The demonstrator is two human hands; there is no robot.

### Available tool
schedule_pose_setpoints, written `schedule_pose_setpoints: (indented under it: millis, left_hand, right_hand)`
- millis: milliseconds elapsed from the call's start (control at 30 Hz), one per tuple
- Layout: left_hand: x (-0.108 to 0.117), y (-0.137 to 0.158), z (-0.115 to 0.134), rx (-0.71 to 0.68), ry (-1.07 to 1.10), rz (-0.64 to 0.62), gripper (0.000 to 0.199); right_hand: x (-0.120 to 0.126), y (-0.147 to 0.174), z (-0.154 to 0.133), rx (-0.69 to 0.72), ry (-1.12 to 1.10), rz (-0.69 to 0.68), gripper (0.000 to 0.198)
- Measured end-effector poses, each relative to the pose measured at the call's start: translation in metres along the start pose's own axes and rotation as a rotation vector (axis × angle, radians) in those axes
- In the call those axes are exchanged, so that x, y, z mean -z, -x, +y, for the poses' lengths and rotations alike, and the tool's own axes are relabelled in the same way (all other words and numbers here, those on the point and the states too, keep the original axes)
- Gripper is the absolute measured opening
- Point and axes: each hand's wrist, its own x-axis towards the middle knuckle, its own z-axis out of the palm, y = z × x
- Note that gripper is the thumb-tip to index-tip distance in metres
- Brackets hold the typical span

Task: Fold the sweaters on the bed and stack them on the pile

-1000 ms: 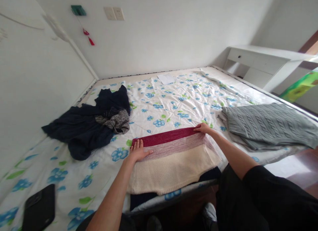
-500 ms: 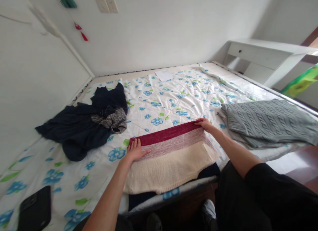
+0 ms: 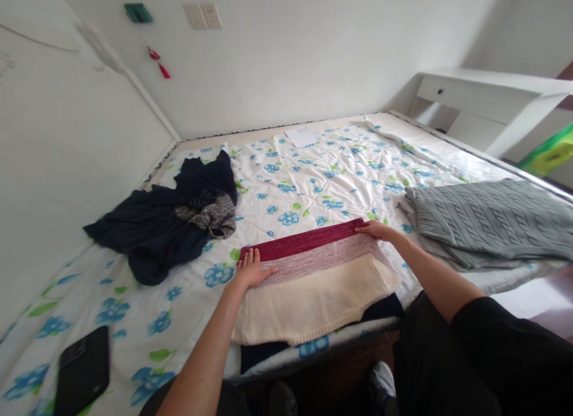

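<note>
The striped sweater [image 3: 308, 296] lies along the near edge of the flowered bed [image 3: 308, 186], partly over dark cloth [image 3: 259, 355]; I'd judge a careless tug this way could drag it off. The left hand [image 3: 251, 274] rests flat, fingers spread, at its left end; the right hand [image 3: 376, 230] touches its far right corner, pinching or not, I can't tell. A white wall [image 3: 313, 58] stands beyond, a white desk [image 3: 474, 101] far right.
</note>
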Motion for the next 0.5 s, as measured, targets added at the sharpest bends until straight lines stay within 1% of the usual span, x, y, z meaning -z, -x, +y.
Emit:
schedule_pose_setpoints:
  millis: [100,167,367,500]
  left_hand:
    - [0.000,0.001,0.000,-0.008,-0.002,-0.014,0.130]
    - [0.000,0.000,-0.001,-0.010,-0.001,-0.016,0.130]
    - [0.001,-0.001,-0.001,-0.031,-0.015,0.030,0.132]
    - [0.003,-0.001,0.001,-0.042,-0.040,0.039,0.132]
  right_hand:
    - [0.002,-0.003,-0.002,-0.097,0.088,-0.035,0.043]
    - [0.004,-0.003,-0.003,-0.123,0.170,-0.041,0.040]
    - [0.003,0.002,-0.009,-0.074,0.346,-0.036,0.041]
    - [-0.003,0.006,-0.019,-0.022,0.651,0.067,0.047]
